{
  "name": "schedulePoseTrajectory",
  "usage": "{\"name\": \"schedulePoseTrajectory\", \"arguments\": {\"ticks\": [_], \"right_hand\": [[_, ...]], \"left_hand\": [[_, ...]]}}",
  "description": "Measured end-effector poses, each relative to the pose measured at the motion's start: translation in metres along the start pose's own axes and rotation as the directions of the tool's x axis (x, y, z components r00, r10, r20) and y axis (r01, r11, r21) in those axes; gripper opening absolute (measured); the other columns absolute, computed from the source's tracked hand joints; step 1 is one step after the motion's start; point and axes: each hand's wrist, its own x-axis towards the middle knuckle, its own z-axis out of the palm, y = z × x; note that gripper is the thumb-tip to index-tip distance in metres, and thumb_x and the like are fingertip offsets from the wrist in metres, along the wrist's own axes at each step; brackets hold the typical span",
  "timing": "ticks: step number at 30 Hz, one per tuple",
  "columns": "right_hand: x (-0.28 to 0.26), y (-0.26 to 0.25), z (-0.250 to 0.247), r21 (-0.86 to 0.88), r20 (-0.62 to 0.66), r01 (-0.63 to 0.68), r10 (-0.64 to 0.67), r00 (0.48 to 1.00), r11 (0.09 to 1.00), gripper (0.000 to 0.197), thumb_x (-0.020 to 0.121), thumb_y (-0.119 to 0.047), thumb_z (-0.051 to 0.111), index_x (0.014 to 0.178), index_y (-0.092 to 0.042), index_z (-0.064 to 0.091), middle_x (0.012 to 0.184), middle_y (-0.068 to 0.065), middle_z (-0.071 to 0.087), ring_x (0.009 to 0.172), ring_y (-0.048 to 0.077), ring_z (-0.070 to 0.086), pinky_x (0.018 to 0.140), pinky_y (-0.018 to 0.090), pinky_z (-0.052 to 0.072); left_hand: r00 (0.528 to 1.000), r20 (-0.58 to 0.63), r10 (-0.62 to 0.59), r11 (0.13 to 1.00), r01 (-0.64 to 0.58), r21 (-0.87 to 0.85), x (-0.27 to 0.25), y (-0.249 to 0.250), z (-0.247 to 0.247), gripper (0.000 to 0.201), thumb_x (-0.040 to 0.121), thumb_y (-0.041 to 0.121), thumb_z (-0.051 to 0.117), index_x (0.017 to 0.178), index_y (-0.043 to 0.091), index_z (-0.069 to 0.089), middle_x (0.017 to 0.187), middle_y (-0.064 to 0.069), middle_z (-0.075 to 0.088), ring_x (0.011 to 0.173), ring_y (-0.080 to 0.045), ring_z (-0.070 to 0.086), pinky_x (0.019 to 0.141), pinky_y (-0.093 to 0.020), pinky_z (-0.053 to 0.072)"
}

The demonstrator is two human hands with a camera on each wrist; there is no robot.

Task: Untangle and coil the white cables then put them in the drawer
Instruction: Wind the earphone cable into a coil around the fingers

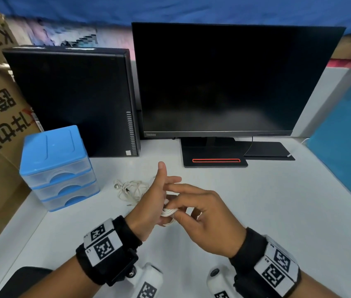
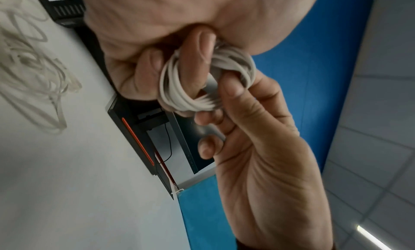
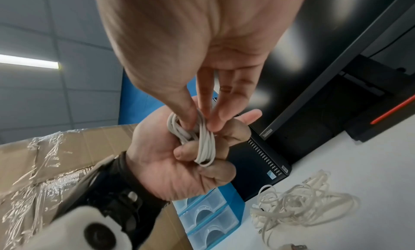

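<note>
Drawer unit [image 1: 59, 166] left on the desk [image 1: 277, 211], computer tower [image 1: 71, 100] behind it, monitor [image 1: 230, 80] right — tangled cables [image 1: 131, 190] in front.

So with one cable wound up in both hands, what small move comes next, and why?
Probably finishing the wrap: the right hand pinches the coiled cable looped around the left hand fingers, while the drawers look closed and a tangled cable waits.

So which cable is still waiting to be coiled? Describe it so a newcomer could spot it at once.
Start at the black computer tower left of the monitor; in front of it stands a blue drawer unit. Just right of that unit, on the white desk, lies the loose tangled cable. Unlike the coiled cable held in both hands, it sprawls flat and untouched.
</note>
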Motion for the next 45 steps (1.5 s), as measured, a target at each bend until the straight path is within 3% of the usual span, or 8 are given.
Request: {"name": "schedulePoseTrajectory", "arguments": {"ticks": [12,15,18,20,24,33,40,45], "right_hand": [[-0.003,-0.003,0.012,-0.022,-0.218,0.029,-0.033,0.975,0.999,0.016,0.089,-0.01,0.06,0.092,-0.018,0.073,0.086,-0.011,0.07,0.069,0.008,0.061,0.063,0.007,0.037],[-0.002,-0.001,0.015,0.018,-0.27,-0.047,0.05,0.962,0.999,0.018,0.086,-0.006,0.063,0.088,-0.021,0.072,0.085,-0.013,0.066,0.07,0.012,0.061,0.062,0.008,0.038],[-0.002,0.002,0.017,0.143,-0.291,-0.126,0.164,0.943,0.982,0.025,0.083,0.002,0.064,0.084,-0.021,0.074,0.092,-0.01,0.067,0.07,0.014,0.061,0.058,0.008,0.039],[-0.002,0.002,0.017,0.202,-0.273,-0.159,0.211,0.939,0.966,0.026,0.083,0.004,0.064,0.086,-0.018,0.077,0.093,-0.011,0.07,0.069,0.012,0.061,0.056,0.008,0.04],[-0.004,-0.004,0.018,0.113,-0.262,-0.104,0.131,0.956,0.988,0.025,0.088,0.001,0.062,0.093,-0.018,0.077,0.088,-0.016,0.071,0.06,0.002,0.057,0.055,0.005,0.037],[0.001,-0.008,0.011,0.27,-0.138,-0.194,0.237,0.962,0.943,0.016,0.095,-0.004,0.056,0.09,-0.014,0.067,0.074,-0.014,0.062,0.062,0.005,0.054,0.051,0.012,0.035],[0.002,-0.013,0.009,0.27,-0.018,-0.214,0.227,0.974,0.939,0.03,0.096,0.002,0.048,0.11,-0.015,0.068,0.099,-0.01,0.071,0.084,0.003,0.059,0.071,0.013,0.044],[0.002,-0.009,0.009,0.306,-0.06,-0.235,0.265,0.962,0.923,0.023,0.092,0.001,0.053,0.093,-0.016,0.069,0.09,-0.012,0.07,0.073,0.006,0.058,0.068,0.017,0.047]], "left_hand": [[0.987,0.133,0.091,0.994,-0.098,0.048,-0.005,0.006,0.001,0.078,0.079,0.077,0.014,0.14,0.033,0.038,0.051,0.0,0.038,0.038,-0.009,0.028,0.04,-0.018,0.027],[0.974,0.074,0.212,0.96,-0.222,0.168,-0.006,-0.001,0.003,0.08,0.074,0.082,0.016,0.143,0.046,0.031,0.087,-0.002,0.066,0.071,-0.002,0.063,0.057,-0.013,0.046],[0.941,0.066,0.332,0.901,-0.337,0.271,-0.007,-0.007,0.004,0.071,0.069,0.092,0.017,0.136,0.068,0.021,0.131,0.019,0.058,0.119,0.008,0.054,0.097,-0.028,0.048],[0.922,0.076,0.38,0.827,-0.375,0.418,-0.011,-0.005,0.006,0.061,0.08,0.076,0.016,0.14,0.065,0.007,0.096,0.037,0.059,0.092,0.026,0.054,0.096,-0.022,0.046],[0.871,0.081,0.485,0.71,-0.447,0.544,-0.01,-0.005,0.004,0.072,0.085,0.064,0.019,0.148,0.047,-0.012,0.053,0.023,0.057,0.058,0.003,0.06,0.059,-0.011,0.042],[0.826,0.078,0.559,0.672,-0.505,0.542,-0.005,-0.012,0.003,0.064,0.09,0.061,0.021,0.15,0.047,0.004,0.071,0.013,0.062,0.075,0.0,0.064,0.071,-0.012,0.046],[0.829,0.052,0.557,0.699,-0.502,0.51,-0.001,-0.017,-0.001,0.06,0.089,0.073,0.015,0.142,0.048,0.024,0.08,0.009,0.065,0.088,0.002,0.065,0.08,-0.01,0.045],[0.839,0.026,0.544,0.713,-0.479,0.512,-0.003,-0.012,-0.001,0.058,0.088,0.07,0.01,0.139,0.049,0.028,0.081,0.009,0.064,0.091,0.006,0.061,0.085,-0.015,0.046]]}}
